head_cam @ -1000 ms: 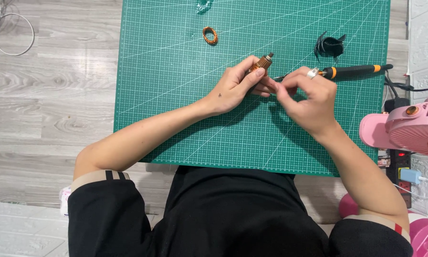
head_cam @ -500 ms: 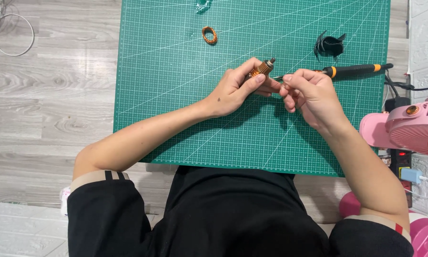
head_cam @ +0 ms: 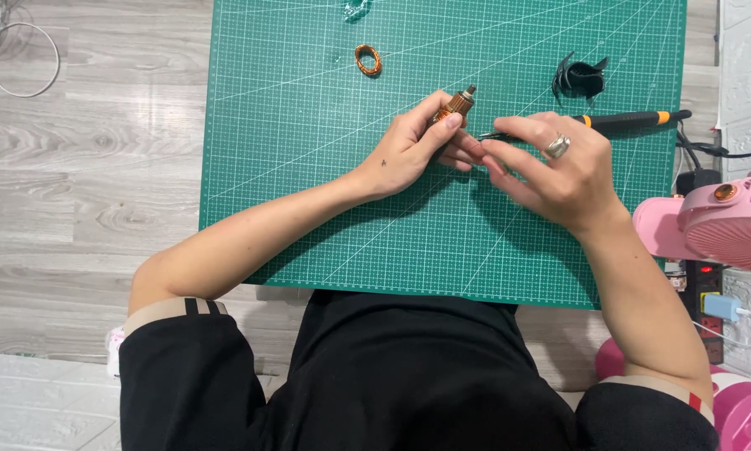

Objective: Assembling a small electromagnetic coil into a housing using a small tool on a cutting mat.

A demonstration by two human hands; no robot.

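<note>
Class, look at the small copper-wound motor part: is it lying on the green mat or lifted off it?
Lifted. The left hand pinches the copper-wound part in its fingers above the green mat.

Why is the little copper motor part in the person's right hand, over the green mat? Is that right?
Not quite. The head view shows the copper motor part held in the left hand, over the green mat. The right hand is beside it.

- A small cylindrical motor rotor wound with copper-coloured wire (head_cam: 454, 107), with a short metal shaft at its upper end, is held tilted above the green cutting mat, shaft pointing up and to the right.
- A long black soldering iron with orange bands (head_cam: 622, 122) lies nearly level, tip pointing left toward the rotor.
</note>
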